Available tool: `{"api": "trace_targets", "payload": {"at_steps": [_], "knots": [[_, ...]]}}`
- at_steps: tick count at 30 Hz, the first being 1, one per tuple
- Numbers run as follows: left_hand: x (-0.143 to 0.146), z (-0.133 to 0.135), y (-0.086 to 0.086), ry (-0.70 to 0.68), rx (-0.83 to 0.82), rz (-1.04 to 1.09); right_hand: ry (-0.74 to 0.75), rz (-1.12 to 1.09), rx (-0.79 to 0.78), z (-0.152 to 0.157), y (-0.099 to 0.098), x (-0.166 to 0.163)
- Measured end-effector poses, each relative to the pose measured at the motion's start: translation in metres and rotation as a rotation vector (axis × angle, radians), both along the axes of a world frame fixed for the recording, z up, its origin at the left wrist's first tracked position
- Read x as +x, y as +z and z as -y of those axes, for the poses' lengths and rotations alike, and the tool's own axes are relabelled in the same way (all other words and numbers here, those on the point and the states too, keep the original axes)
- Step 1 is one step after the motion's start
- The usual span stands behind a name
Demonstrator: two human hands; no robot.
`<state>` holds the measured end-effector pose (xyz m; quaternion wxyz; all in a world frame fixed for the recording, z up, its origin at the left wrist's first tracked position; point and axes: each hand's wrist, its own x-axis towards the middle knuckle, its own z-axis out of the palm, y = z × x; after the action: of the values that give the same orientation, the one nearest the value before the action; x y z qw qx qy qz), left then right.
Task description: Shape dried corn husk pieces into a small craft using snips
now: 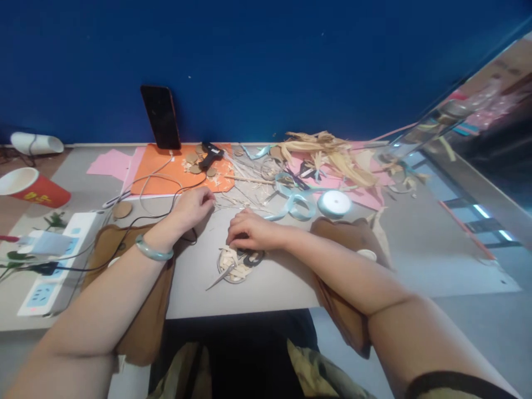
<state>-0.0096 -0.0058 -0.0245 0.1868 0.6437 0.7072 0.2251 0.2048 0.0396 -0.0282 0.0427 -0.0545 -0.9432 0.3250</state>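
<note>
My left hand [193, 209], a bangle on its wrist, is closed with fingertips together beside thin straw strands [235, 202] on the table. Whatever it may hold is too small to make out. My right hand [254, 230] is closed with curled fingers at the far edge of a small round dish [220, 271]; the fingers hide anything in them. Pale cut strips [239, 270] fill the dish. Scissors [224, 275] lie across it, blades pointing toward the near left and the dark handle [253, 258] just below my right hand.
A hot glue gun [211, 155] and wood slices lie on orange felt [153, 172]. Dried husks [332, 155], a ribbon spool [334, 204] and loose blue ribbon lie right. A phone [161, 117] leans on the wall. Left are a paper cup [41, 188], a power strip [62, 266] and cables.
</note>
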Motion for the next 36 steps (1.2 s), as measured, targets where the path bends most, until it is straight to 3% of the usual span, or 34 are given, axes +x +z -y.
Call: {"api": "trace_targets", "payload": {"at_steps": [3, 7, 15, 19, 25, 36], "knots": [[-0.003, -0.001, -0.004, -0.014, 0.004, 0.033, -0.016, -0.021, -0.087, -0.003, 0.005, 0.002], [0.000, 0.000, -0.001, -0.025, 0.012, 0.072, -0.076, -0.052, -0.363, -0.004, 0.016, 0.004], [0.030, 0.015, 0.026, -0.023, -0.019, 0.467, -0.555, -0.198, -0.755, -0.013, 0.010, -0.001], [0.037, 0.022, 0.034, -0.024, -0.132, 0.530, -0.706, -0.233, -0.796, -0.015, 0.009, -0.003], [0.035, 0.023, 0.032, 0.043, -0.220, 0.635, -0.743, -0.257, -0.739, -0.015, 0.011, -0.002], [0.027, 0.017, 0.021, 0.185, 0.000, 0.959, -0.751, -0.252, -0.850, -0.013, 0.015, -0.004]]}}
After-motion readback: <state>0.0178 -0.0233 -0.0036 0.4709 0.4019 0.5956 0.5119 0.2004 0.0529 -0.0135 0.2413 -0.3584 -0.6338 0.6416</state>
